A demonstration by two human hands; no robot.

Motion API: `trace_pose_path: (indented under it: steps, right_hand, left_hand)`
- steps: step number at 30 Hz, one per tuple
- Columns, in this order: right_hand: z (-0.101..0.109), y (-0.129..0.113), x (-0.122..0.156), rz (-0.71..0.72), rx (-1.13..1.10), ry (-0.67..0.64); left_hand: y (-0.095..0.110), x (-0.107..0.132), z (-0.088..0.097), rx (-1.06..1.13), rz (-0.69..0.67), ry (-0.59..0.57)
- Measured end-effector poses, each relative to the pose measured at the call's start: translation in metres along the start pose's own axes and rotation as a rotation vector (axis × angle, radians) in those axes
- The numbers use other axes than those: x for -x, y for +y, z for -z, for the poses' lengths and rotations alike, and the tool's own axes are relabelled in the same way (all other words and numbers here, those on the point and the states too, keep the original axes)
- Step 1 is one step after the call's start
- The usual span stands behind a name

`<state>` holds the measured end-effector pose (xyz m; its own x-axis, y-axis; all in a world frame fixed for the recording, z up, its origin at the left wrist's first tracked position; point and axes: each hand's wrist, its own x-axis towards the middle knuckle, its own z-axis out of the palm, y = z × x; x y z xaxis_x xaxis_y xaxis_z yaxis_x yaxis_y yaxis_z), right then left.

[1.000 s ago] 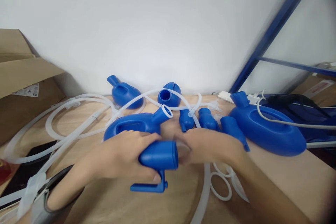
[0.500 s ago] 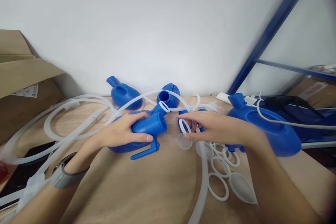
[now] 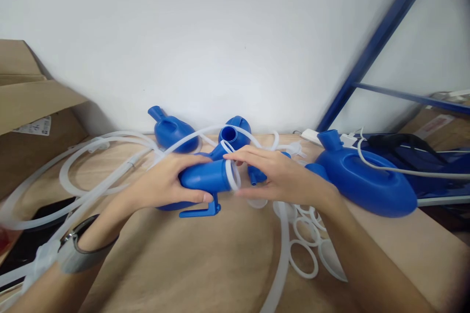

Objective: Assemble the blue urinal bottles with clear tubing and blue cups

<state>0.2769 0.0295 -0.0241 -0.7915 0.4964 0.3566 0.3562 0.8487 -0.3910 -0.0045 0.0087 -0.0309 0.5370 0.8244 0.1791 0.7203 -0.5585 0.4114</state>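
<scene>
My left hand [image 3: 161,181] is wrapped round a blue plastic cylinder [image 3: 203,176], its mouth turned to the right and a lever-like piece [image 3: 198,212] jutting below. Against that mouth sits a white ring [image 3: 229,175], pinched by my right hand [image 3: 273,171] between thumb and fingertips; whether it is fully seated I cannot tell. Behind my left hand lies a blue bottle, largely covered, with a white ring [image 3: 227,146] on its neck. Small blue parts [image 3: 256,175] lie behind my right hand.
More blue bottles stand by the wall [image 3: 175,134], at the back centre [image 3: 240,129] and at right [image 3: 367,176]. Coiled clear tubing [image 3: 66,171] spreads over the left side. Loose white rings [image 3: 303,259] and translucent discs lie at right. A cardboard box [image 3: 33,146] stands far left.
My right hand has moved left, bringing the white ring from beside the cylinder onto its mouth. The cylinder in my left hand has turned slightly and sits more level.
</scene>
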Motion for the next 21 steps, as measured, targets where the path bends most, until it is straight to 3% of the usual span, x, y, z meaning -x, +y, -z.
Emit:
trace_pose_path:
  steps: [9,16,21]
  right_hand:
    - [-0.006,0.005,-0.002,0.110,0.069,0.132]
    - [-0.004,0.023,0.003,-0.027,-0.147,0.160]
    - [-0.003,0.029,0.002,-0.112,-0.273,0.156]
  left_hand:
    - [0.007,0.002,-0.002,0.027,0.026,0.115]
    - [-0.003,0.006,-0.002,0.245,0.020,0.059]
    - [-0.013,0.007,-0.002,0.427,0.074,0.121]
